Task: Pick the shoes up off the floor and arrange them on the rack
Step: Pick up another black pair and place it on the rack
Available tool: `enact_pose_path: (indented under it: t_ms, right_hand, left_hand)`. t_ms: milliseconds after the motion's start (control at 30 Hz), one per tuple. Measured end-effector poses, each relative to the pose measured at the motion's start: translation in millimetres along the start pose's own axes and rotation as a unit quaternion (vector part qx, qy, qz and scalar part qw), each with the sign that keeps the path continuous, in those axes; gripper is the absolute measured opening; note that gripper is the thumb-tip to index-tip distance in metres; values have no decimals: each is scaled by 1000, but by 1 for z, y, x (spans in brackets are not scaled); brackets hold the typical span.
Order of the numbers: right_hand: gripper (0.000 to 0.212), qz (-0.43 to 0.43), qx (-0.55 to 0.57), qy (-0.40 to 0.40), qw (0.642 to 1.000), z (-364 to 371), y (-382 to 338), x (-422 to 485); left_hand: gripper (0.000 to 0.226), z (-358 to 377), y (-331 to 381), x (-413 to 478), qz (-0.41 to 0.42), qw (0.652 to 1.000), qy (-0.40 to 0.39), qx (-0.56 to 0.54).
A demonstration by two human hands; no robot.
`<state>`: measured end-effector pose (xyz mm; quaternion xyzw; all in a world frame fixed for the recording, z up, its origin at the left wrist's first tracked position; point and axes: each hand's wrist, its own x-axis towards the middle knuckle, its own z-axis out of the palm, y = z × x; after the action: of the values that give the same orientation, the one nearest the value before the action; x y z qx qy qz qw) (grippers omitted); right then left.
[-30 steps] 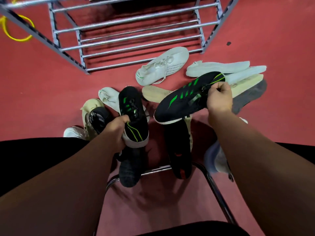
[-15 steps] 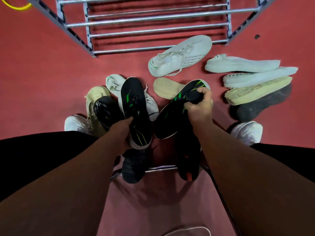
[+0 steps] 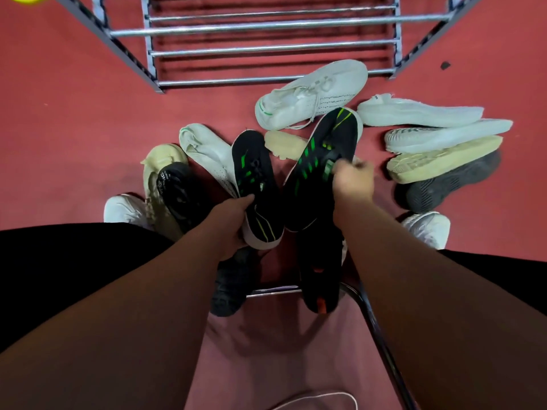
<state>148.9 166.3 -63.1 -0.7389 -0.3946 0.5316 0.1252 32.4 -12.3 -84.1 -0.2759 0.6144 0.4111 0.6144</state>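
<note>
your left hand [image 3: 233, 220] grips one black shoe [image 3: 254, 179] by the heel | your right hand [image 3: 352, 182] pinches the matching shoe [image 3: 322, 161] at its opening | both are up off the floor [image 3: 74, 128], toes aimed at the rack [image 3: 266, 25] front edge, probably so they shelve as a pair

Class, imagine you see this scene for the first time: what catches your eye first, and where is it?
Dead centre, the left hand grips one black green-striped shoe by the heel and the right hand holds its mate by the upper. Around them pale shoes lie scattered on the red floor, a white laced shoe nearest the metal rack at the top.
</note>
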Motion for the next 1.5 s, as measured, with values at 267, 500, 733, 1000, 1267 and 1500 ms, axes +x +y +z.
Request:
enact_pose_path:
  t_ms: [267, 500, 733, 1000, 1267, 1500]
  right_hand:
    - [61, 31, -160, -126, 978, 5, 34, 0]
    - [50, 0, -196, -129, 972, -1, 48, -6]
    - [20, -41, -140, -89, 985, -33, -1, -51]
    - [38, -30, -79, -231, 969, -94, -52, -129]
    - [45, -84, -36, -272, 958, -163, -120, -215]
    - [22, -131, -54, -247, 959, -208, -187, -271]
  left_hand:
    - [41, 15, -6, 5, 18, 997, -78, 0]
    - [51, 11, -5, -2, 48, 996, -24, 74]
    - [15, 20, 15, -76, 79, 991, 39, 96]
    - [17, 20, 22, -200, 87, 985, 28, 148]
    - [21, 16, 50, -325, 147, 965, -10, 215]
    - [28, 12, 79, -417, 209, 937, -7, 279]
